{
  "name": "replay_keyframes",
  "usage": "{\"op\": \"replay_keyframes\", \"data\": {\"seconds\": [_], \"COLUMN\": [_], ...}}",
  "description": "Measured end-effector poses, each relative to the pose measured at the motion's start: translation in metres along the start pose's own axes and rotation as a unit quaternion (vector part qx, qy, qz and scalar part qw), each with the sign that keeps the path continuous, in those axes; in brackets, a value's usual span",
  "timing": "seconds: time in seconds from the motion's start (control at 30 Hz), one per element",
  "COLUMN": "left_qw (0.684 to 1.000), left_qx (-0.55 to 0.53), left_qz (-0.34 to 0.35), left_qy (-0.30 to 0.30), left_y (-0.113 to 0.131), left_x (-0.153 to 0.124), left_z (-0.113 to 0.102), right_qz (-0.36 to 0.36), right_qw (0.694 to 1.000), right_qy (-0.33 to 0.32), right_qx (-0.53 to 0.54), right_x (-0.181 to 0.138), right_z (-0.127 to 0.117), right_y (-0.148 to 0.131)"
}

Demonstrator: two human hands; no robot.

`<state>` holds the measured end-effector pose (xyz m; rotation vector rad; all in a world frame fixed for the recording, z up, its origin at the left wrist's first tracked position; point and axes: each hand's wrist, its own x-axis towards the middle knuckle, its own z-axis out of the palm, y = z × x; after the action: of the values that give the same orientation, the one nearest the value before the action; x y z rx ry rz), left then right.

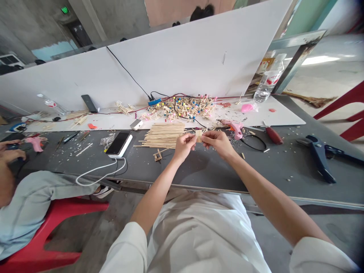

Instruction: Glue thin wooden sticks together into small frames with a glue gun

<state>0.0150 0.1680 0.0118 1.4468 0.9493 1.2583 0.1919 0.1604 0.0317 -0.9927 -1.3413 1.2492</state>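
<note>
Between my hands is a small panel of short wooden sticks [199, 135], set side by side and raised over the table edge area. My left hand [185, 145] pinches its left side, fingers closed. On the right side my right hand [216, 142] grips it with thumb and fingertips. Just behind my left hand lies a bundle of long wooden sticks [163, 135]. A little wooden stick frame [158, 155] rests to the left of that hand. Beyond my right hand sits a pink glue gun [235, 129] with a black cord.
Behind lies a pile of short sticks with coloured ends [190, 107]. A phone on a white power bank [120, 144] is at left. Blue-handled cutters [320, 157], a red-handled tool [273, 135] and a water bottle [269, 81] stand right. A co-worker's hand [11, 151] shows far left.
</note>
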Motion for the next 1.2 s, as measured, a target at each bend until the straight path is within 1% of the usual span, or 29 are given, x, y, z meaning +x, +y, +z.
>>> {"op": "replay_keyframes", "data": {"seconds": [0.27,0.6,1.2], "left_qw": [1.000,1.000,0.999], "left_qx": [-0.002,0.005,0.011], "left_qz": [-0.005,0.004,0.019], "left_qy": [-0.008,-0.011,-0.023], "left_y": [-0.0014,-0.0053,-0.0075], "left_x": [-0.0004,0.0003,-0.0011], "left_z": [-0.0002,-0.0016,-0.0031], "right_qz": [-0.004,-0.002,0.002], "right_qw": [1.000,1.000,1.000], "right_qy": [-0.007,-0.009,-0.012], "right_qx": [-0.003,-0.018,-0.014], "right_x": [0.0002,-0.0015,-0.0006], "right_z": [-0.0011,0.0004,-0.0005], "right_y": [0.0024,-0.0035,0.0030]}}
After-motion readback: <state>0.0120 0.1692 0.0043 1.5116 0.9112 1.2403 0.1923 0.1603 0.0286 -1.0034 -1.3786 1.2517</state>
